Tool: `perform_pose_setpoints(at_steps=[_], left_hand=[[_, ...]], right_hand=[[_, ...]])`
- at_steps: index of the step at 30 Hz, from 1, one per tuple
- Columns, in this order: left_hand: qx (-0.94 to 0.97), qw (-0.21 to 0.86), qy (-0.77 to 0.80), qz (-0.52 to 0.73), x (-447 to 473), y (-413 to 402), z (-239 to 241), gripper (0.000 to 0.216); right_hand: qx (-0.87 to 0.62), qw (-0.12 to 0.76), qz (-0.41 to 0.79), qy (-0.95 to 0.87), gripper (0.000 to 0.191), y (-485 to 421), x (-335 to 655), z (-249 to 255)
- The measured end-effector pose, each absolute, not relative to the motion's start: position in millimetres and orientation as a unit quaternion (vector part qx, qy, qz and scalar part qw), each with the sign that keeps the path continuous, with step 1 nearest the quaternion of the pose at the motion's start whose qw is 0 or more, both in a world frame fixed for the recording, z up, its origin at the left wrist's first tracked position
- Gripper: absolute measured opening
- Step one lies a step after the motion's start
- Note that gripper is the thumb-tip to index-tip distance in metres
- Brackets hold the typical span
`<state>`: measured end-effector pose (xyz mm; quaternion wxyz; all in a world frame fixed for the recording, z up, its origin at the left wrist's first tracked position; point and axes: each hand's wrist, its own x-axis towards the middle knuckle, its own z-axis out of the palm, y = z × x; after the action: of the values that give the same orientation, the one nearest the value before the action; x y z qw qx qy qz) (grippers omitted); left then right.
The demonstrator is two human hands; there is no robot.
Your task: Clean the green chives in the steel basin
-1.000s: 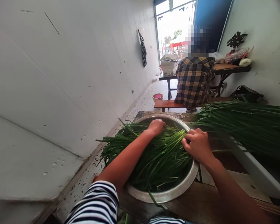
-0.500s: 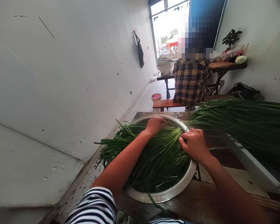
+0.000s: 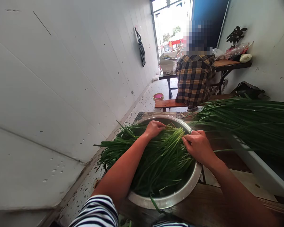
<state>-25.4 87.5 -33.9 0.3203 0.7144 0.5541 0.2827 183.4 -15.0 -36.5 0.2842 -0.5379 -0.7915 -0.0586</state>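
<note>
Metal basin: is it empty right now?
No, the metal basin is heaped with long green stalks, and the left hand and right hand are both closed on them.

Plaid-shirted person sits on bench near pink bowl.

the leaves are deep green, paler at the cut ends. the bowl is dull silver. the heap on the right is the same green. the sleeve has navy and white stripes. the bench is dark brown wood. the wall is white with dark specks and the floor is pale and speckled. a person's shirt is brown, black and cream plaid. a small tub is pink. a hanging cloth is black-and-white checked.
</note>
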Motion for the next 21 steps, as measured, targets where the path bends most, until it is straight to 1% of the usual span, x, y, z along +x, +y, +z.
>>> perform_pose_setpoints(at_steps=[4,7,10,15,21], left_hand=[[0.651,0.416,0.523,0.359,-19,83,-37,0.025],[0.6,0.464,0.524,0.386,-13,76,-32,0.029],[0.553,0.507,0.523,0.405,-9,72,-27,0.028],[0.505,0.541,0.522,0.424,-9,73,-25,0.025],[0.499,0.587,0.488,0.41,-11,72,-25,0.022]], right_hand=[[-0.527,0.288,-0.056,-0.798,0.034,-14,183,-37],[-0.517,0.287,-0.047,-0.805,0.033,-13,184,-40],[-0.511,0.282,-0.043,-0.811,0.035,-13,185,-41],[-0.511,0.283,-0.025,-0.811,0.036,-14,185,-39],[-0.509,0.28,-0.018,-0.814,0.037,-14,184,-37]])
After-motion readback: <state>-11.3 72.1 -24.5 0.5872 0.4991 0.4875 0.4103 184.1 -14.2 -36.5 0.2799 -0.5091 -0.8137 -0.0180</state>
